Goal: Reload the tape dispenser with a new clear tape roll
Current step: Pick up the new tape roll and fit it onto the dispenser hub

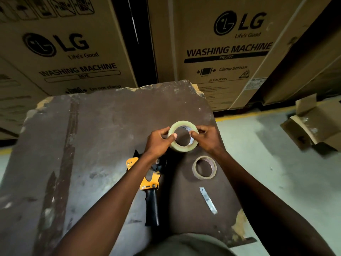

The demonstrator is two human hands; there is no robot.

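Observation:
Both hands hold a full clear tape roll (pixel 181 147) above the worn brown table (pixel 103 126). My left hand (pixel 160 140) grips its left rim with the thumb across the edge. My right hand (pixel 206 138) pinches the right rim, fingertips at the roll's inner hole. The orange and black tape dispenser (pixel 150 183) lies on the table under my left forearm, handle pointing toward me, partly hidden. A nearly empty tape core (pixel 204 167) lies flat to the right of the dispenser.
A thin metal blade strip (pixel 208 200) lies near the table's front right. Tall washing machine cartons (pixel 221 52) stand right behind the table. An open cardboard box (pixel 313 124) sits on the floor at the right. The table's edges are chipped.

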